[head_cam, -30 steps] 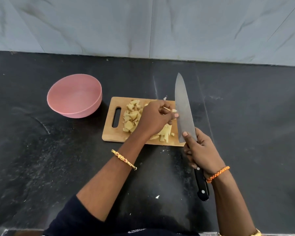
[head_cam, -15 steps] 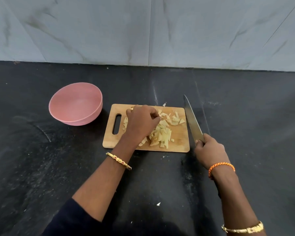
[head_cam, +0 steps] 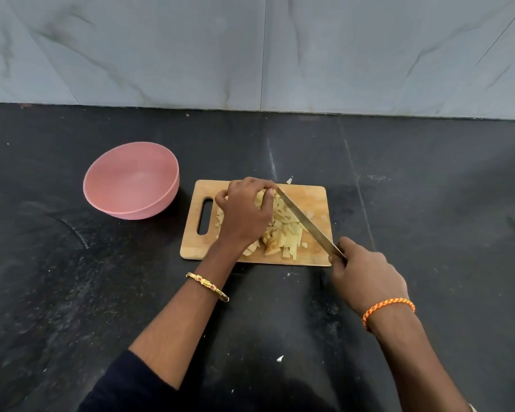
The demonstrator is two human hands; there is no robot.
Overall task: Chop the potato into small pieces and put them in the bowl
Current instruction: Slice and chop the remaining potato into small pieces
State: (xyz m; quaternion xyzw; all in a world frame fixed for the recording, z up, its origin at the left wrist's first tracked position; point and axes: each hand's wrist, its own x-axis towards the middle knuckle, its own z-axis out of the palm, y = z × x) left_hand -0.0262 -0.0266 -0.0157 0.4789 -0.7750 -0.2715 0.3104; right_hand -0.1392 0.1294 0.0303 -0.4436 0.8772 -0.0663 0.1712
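Potato pieces (head_cam: 283, 233) lie heaped on the board (head_cam: 312, 197), which sits on the dark desk (head_cam: 72, 292) just right of the pink bowl (head_cam: 131, 179), in which no pieces show. Going by size: bowl light and rigid, board stiff, pieces small, wet-looking, probably slippery and apt to scatter. Left hand (head_cam: 244, 212) arches over the heap, fingers curled, tips on the pieces. Right hand (head_cam: 366, 278) grips the knife (head_cam: 304, 223) at the handle, blade slanting across the heap. Best scooped in handfuls, or swept off the tilted board with the blade.
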